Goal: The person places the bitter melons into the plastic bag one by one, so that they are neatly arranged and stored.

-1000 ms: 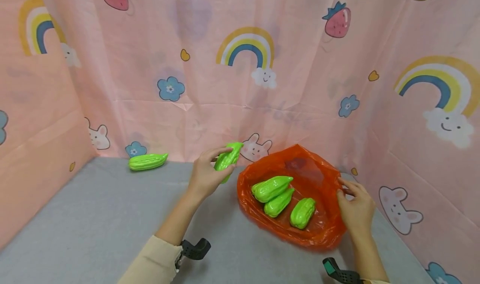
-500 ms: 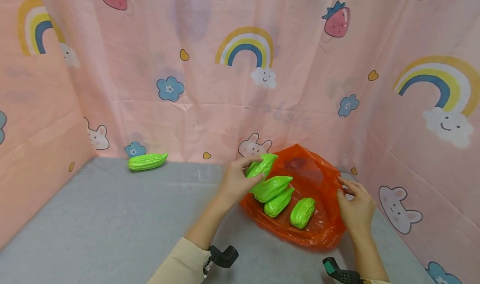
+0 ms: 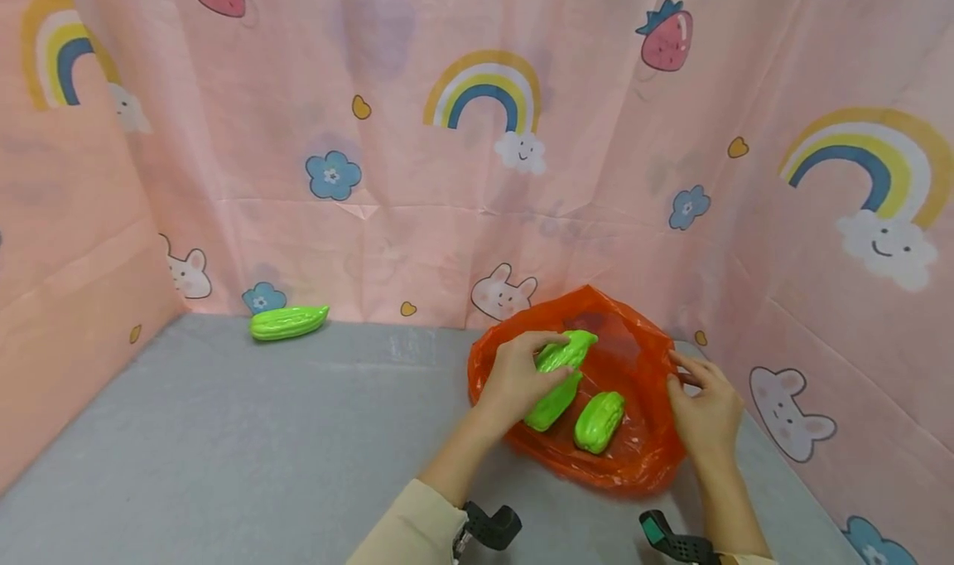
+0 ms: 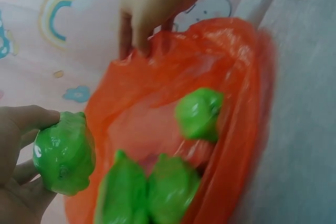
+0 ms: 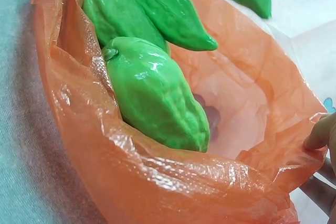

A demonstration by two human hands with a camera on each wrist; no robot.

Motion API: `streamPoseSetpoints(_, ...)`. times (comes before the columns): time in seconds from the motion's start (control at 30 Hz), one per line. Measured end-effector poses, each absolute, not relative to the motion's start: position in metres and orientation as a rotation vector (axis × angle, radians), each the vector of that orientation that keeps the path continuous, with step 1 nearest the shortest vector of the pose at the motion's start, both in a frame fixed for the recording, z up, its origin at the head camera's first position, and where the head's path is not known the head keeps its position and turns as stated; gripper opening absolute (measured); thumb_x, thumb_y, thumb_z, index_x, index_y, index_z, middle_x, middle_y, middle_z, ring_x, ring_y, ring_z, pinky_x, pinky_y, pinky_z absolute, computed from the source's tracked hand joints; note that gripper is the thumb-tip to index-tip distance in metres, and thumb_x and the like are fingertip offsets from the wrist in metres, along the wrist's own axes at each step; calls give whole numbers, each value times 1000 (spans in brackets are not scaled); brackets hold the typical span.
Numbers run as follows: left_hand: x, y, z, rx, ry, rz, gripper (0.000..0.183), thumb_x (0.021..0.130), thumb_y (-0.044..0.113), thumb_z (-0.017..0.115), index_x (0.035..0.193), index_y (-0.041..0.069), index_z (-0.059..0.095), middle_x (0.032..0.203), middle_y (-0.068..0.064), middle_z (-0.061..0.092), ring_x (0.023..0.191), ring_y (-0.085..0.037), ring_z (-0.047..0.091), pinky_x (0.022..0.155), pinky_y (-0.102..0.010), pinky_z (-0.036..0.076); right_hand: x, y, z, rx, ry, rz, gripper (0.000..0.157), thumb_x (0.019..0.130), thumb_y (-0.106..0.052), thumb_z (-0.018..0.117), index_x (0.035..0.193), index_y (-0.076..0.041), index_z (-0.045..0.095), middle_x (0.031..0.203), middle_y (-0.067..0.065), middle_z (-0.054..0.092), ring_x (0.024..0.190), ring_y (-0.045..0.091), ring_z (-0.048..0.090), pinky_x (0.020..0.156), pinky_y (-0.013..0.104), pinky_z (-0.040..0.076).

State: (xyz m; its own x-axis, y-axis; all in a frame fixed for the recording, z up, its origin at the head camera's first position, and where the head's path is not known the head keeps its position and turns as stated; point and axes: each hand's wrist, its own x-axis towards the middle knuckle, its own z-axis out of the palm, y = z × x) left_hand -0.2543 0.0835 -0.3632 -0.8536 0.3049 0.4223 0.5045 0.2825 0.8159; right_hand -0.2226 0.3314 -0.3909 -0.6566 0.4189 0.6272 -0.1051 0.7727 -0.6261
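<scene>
In the head view my left hand grips a bright green, ridged bitter melon between thumb and fingers, over the open mouth of a red plastic bag. The left wrist view shows this held melon end-on, apart from those below. At the bag's right rim, my right hand pinches the plastic. Inside lie a melon alone and another partly behind my left hand. The right wrist view shows three melons in the bag, the nearest melon resting by the near wall.
Another green bitter melon lies at the back left of the grey table, close to the pink patterned curtain. The curtain surrounds the table at the back and both sides.
My left hand has carried its bitter melon rightward from the table beside the bag to over the bag's opening. My right hand stays at the rim.
</scene>
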Motion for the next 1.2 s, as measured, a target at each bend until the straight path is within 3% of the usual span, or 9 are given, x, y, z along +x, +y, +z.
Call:
streamPoseSetpoints(0.27, -252, 111, -376, -805, -2443, -1547, 34, 93, 22, 73, 126, 16, 72, 127, 1, 70, 113, -13, 62, 101, -27, 53, -224, 332, -392, -212, -2121, 800, 29, 89, 3, 67, 117, 0, 75, 108, 20, 72, 90, 37, 68, 64, -6, 32)
streamPoseSetpoints(0.4, -251, 119, -381, -793, -2462, -1517, 33, 92, 23, 74, 125, 17, 72, 126, 2, 71, 114, -13, 62, 103, -29, 52, -224, 332, -393, -207, -2110, 778, 28, 88, 3, 68, 115, -2, 76, 106, 17, 73, 82, 3, 64, 63, -5, 34)
streamPoseSetpoints(0.5, -251, 122, -383, -770, -2478, -1513, 33, 92, 24, 75, 124, 17, 73, 124, 3, 71, 114, -12, 62, 103, -30, 52, -224, 332, -393, -198, -2106, 776, 28, 88, 3, 68, 114, -3, 77, 104, 16, 74, 81, -22, 45, 59, -2, 35)
streamPoseSetpoints(0.6, -252, 124, -386, -758, -2484, -1531, 32, 92, 23, 75, 123, 17, 73, 123, 3, 71, 114, -12, 61, 102, -30, 53, -224, 333, -393, -188, -2107, 787, 28, 88, 3, 68, 114, -3, 77, 104, 16, 74, 80, -29, 39, 57, 0, 36)
streamPoseSetpoints(0.73, -252, 128, -390, -768, -2500, -1545, 32, 93, 21, 73, 124, 17, 73, 125, 3, 70, 115, -10, 61, 102, -29, 52, -223, 333, -392, -198, -2114, 787, 28, 88, 3, 68, 114, -3, 77, 104, 15, 74, 79, -23, 45, 58, -1, 36)
streamPoseSetpoints(0.87, -254, 131, -393, -781, -2500, -1543, 28, 95, 20, 70, 122, 18, 74, 126, 3, 70, 118, -12, 61, 104, -31, 52, -223, 332, -392, -201, -2119, 777, 29, 88, 4, 68, 114, -3, 76, 105, 16, 74, 82, 13, 68, 59, -2, 35)
streamPoseSetpoints(0.97, -255, 133, -394, -775, -2499, -1559, 26, 96, 19, 68, 122, 18, 74, 126, 2, 70, 120, -13, 61, 106, -33, 51, -223, 332, -392, -197, -2121, 782, 29, 88, 5, 67, 115, -2, 76, 106, 17, 73, 88, 36, 69, 60, -3, 34)
streamPoseSetpoints(1.2, -256, 142, -400, -731, -2505, -1609, 27, 100, 23, 64, 125, 19, 72, 128, 1, 67, 121, -11, 60, 107, -34, 50, -223, 333, -393, -193, -2123, 784, 28, 89, 4, 66, 115, -1, 76, 107, 19, 73, 88, 38, 69, 65, -5, 33)
